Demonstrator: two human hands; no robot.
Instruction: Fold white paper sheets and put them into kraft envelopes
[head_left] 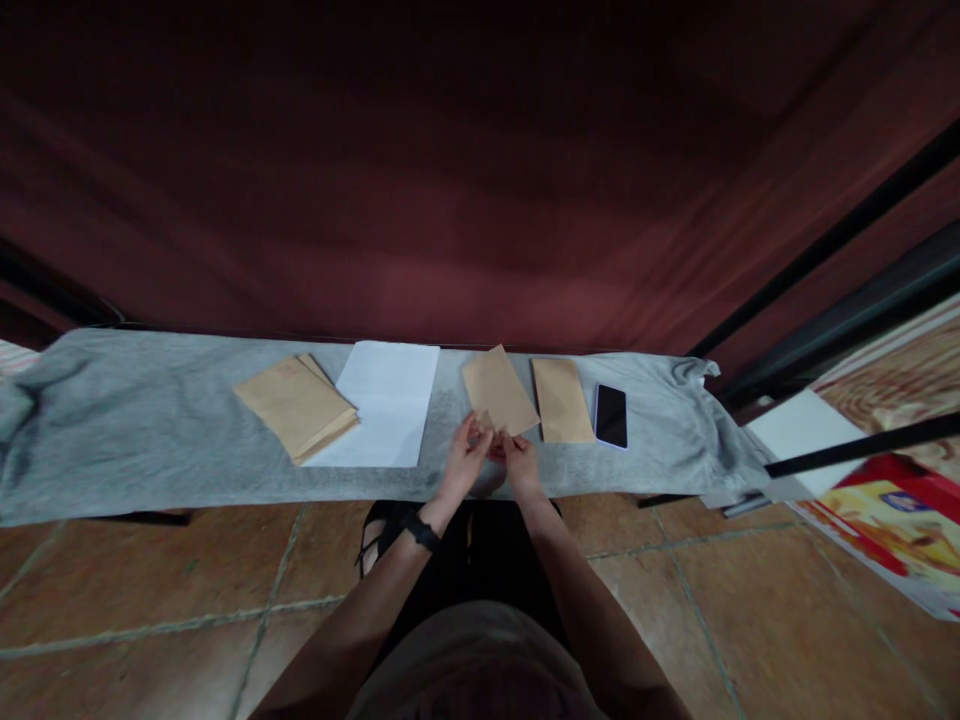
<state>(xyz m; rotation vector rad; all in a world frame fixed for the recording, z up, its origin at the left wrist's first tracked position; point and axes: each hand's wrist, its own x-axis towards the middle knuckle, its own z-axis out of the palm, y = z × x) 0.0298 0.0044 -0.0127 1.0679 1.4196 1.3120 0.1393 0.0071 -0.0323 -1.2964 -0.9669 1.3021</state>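
Observation:
A brown paper envelope lies tilted in front of me on a grey cloth. My left hand pinches its near edge, fingers closed. Close beside it, my right hand is closed on the same near edge, a little to the right. What the fingertips do at the edge is too small to make out clearly. Another brown envelope lies flat just right of the held one. To the left, a stack of brown envelopes partly covers white paper sheets.
A grey cloth covers the long narrow table. A phone with a dark screen lies at the right. A dark red curtain hangs behind. Black metal bars and a red and yellow printed box stand at the right.

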